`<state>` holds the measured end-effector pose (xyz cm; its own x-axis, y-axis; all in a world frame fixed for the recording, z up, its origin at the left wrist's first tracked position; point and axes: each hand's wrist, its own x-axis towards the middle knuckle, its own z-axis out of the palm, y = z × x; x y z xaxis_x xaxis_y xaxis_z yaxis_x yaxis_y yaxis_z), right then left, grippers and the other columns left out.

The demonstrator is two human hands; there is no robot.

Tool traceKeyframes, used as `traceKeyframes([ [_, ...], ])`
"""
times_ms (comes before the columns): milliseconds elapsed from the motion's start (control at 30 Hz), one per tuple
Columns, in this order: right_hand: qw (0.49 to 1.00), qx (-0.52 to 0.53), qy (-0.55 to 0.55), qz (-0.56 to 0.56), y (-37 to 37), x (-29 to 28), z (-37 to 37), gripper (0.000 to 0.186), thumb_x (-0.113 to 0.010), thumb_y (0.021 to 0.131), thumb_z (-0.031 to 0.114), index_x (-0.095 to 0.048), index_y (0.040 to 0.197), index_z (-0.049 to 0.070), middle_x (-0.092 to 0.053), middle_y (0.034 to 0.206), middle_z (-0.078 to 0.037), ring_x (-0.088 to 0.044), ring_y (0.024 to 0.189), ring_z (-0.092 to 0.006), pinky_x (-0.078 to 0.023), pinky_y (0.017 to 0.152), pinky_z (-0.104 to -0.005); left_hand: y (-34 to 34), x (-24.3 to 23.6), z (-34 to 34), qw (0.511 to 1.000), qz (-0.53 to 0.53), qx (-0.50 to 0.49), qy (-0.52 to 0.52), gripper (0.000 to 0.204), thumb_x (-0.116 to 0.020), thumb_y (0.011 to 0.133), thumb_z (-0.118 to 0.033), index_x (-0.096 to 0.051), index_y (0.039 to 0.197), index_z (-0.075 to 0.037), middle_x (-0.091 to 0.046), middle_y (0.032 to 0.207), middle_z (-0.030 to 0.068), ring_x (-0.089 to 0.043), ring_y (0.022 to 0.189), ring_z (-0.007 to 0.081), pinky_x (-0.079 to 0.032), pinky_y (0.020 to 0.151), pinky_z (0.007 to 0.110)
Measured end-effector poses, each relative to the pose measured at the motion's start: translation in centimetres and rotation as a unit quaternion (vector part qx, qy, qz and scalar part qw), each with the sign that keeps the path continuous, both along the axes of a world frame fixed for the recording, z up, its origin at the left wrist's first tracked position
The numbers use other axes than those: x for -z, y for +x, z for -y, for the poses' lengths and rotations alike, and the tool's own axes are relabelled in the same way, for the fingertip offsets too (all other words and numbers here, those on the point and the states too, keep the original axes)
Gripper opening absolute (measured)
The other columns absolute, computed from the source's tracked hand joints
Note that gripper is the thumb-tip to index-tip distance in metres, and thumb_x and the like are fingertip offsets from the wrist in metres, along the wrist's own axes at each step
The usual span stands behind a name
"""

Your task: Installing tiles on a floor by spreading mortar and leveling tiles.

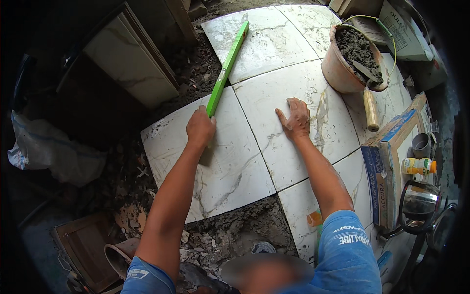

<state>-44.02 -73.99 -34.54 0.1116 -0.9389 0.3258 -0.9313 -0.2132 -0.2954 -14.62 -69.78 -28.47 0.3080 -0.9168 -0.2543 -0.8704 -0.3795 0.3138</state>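
My left hand (200,128) is closed around the near end of a long green spirit level (227,68). The level slants away from me across two marbled white floor tiles, passing over a corner of dark soil. Under my left hand lies the nearer left tile (235,161), smudged with grey mortar. My right hand (297,119) rests on the neighbouring tile (274,98), its fingers and thumb apart and nothing in it. Beyond it, at the far right, a mortar-filled bucket (335,73) stands on the tiles. A trowel (370,110) leans in it, wooden handle hanging over the rim.
Rough wet mortar (245,230) lies below the near tile edge. At right are a long cardboard tile box (379,183), a bottle with an orange cap (416,166) and a glass pot (420,198). A white sack (54,147) slumps at left, near loose rubble.
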Motion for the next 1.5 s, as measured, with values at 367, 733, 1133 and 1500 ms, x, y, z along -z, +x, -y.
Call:
traceKeyframes([
  [367, 1.0, -0.005, 0.004, 0.018, -0.2, 0.1, 0.1, 0.054, -0.069, 0.084, 0.043, -0.06, 0.118, 0.002, -0.058, 0.126, -0.011, -0.05, 0.119, -0.0288, -0.041, 0.099, -0.0403, -1.9, 0.2, 0.5, 0.998, 0.05, 0.001, 0.025, 0.035, -0.069, 0.084, -0.021, -0.053, 0.108, -0.002, -0.065, 0.103, 0.0195, -0.066, 0.096, 0.0381, -0.053, 0.081, 0.049],
  [733, 1.0, -0.005, 0.01, 0.009, -0.2, 0.3, -0.1, 0.052, -0.07, 0.084, 0.042, -0.06, 0.117, 0.004, -0.057, 0.126, -0.009, -0.049, 0.12, -0.0284, -0.041, 0.1, -0.0415, -2.6, 0.2, 1.2, 0.999, 0.022, -0.018, 0.022, 0.042, -0.069, 0.086, -0.031, -0.053, 0.109, 0.0, -0.066, 0.1, 0.0193, -0.066, 0.093, 0.0373, -0.052, 0.079, 0.048],
  [1133, 0.978, 0.18, 0.104, -0.033, 6.5, -0.3, 10.6, 0.072, -0.053, 0.089, 0.062, -0.049, 0.136, 0.007, -0.037, 0.145, -0.015, -0.028, 0.138, -0.0316, -0.021, 0.114, -0.0468, 6.3, 1.2, -6.0, 0.952, -0.245, -0.127, -0.135, 0.039, -0.069, 0.091, -0.028, -0.061, 0.108, 0.005, -0.065, 0.085, 0.0112, -0.062, 0.078, 0.0182, -0.05, 0.07, 0.031],
  [1500, 0.952, 0.207, 0.197, -0.111, 6.9, -0.4, 11.6, 0.087, -0.05, 0.087, 0.069, -0.032, 0.151, 0.013, -0.02, 0.158, -0.016, -0.011, 0.148, -0.0297, -0.013, 0.116, -0.0469, 5.7, 2.5, -8.1, 0.965, -0.177, -0.168, -0.093, 0.022, -0.071, 0.084, -0.009, -0.063, 0.1, 0.003, -0.063, 0.09, 0.0148, -0.061, 0.084, 0.0272, -0.05, 0.077, 0.036],
])
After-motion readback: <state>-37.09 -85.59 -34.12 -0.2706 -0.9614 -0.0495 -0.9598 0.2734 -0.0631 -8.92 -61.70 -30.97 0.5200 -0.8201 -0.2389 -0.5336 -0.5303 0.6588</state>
